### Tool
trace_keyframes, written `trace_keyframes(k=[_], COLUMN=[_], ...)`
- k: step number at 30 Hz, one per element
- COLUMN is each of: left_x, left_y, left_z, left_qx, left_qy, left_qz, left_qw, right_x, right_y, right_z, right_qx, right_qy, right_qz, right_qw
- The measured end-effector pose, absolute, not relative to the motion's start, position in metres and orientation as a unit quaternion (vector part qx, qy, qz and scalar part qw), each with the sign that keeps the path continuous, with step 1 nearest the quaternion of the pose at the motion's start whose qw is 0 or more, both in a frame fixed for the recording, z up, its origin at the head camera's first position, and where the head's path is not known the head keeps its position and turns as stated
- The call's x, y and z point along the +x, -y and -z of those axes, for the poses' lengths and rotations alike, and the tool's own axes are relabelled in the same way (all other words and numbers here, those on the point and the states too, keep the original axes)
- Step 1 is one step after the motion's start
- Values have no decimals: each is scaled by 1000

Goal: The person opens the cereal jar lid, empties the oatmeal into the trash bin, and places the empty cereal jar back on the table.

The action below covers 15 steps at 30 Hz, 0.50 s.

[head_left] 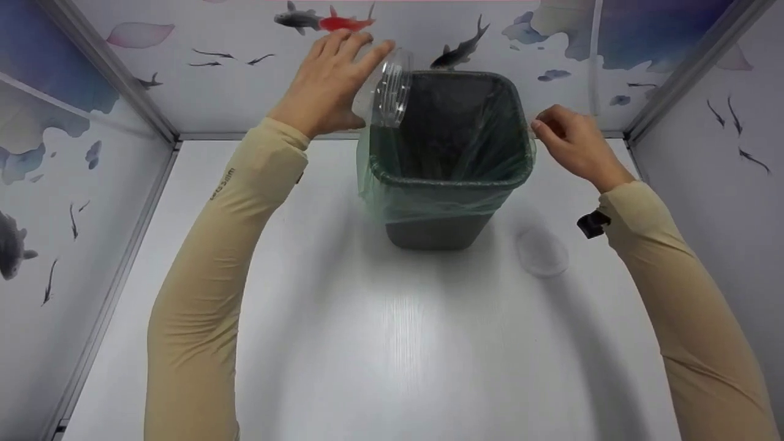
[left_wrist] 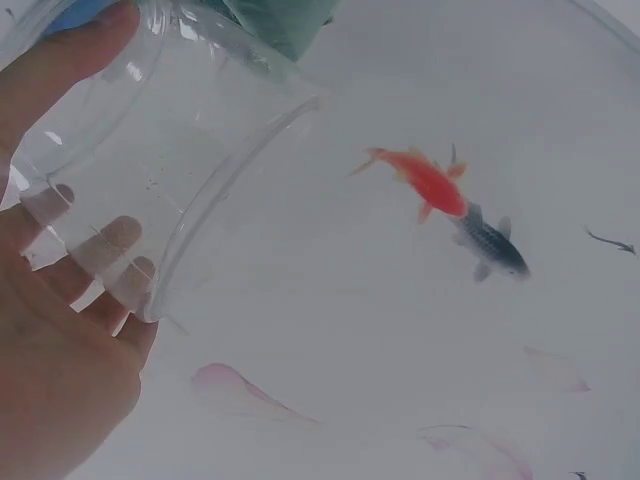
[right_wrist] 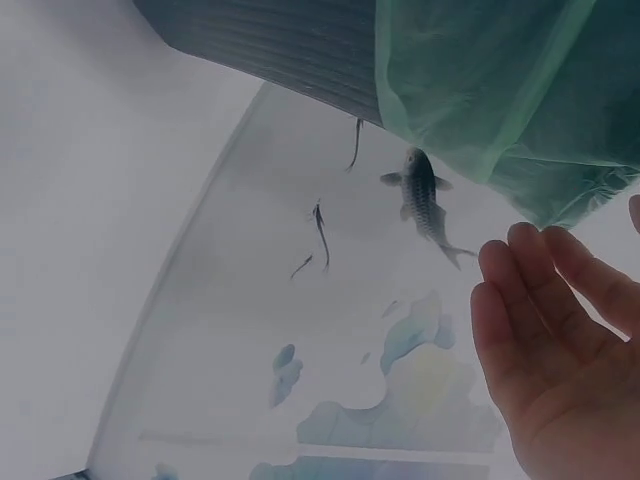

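Note:
My left hand (head_left: 324, 86) grips a clear plastic jar (head_left: 392, 92) at the left rim of a dark bin (head_left: 438, 236). The jar lies on its side, its ridged end toward the bin. In the left wrist view, the thumb and fingers spread round the see-through jar (left_wrist: 190, 130). A thin green bag (head_left: 447, 201) lines the bin and folds over its rim. Beside the right rim is my right hand (head_left: 572, 144), its fingers loosely bent. The right wrist view shows its fingertips close to the bag (right_wrist: 480, 90); whether they touch it I cannot tell.
A round clear lid (head_left: 542, 252) lies on the white table (head_left: 392, 355), right of the bin. Behind the bin rises a white wall (head_left: 233, 92) printed with fish, and printed side panels stand left and right.

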<state>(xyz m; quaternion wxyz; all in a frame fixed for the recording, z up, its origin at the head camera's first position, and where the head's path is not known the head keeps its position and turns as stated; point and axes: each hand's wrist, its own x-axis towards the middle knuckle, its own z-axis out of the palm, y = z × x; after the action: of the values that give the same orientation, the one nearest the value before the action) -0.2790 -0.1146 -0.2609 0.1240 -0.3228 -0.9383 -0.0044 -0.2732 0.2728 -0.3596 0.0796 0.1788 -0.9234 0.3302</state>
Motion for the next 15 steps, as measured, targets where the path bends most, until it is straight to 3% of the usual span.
trace_keyframes(k=[7,15], left_x=[-278,-274], left_y=[144,169], left_z=[265,300], left_qx=[-266,-218], left_qy=[950,954], left_qz=[84,150], left_qw=[138,137], right_x=[-269,-265], right_y=[-287,-294], right_z=[387,423], right_qx=[167,165], right_qy=[931,936], right_qz=[-318,-311], right_qw=[65,21])
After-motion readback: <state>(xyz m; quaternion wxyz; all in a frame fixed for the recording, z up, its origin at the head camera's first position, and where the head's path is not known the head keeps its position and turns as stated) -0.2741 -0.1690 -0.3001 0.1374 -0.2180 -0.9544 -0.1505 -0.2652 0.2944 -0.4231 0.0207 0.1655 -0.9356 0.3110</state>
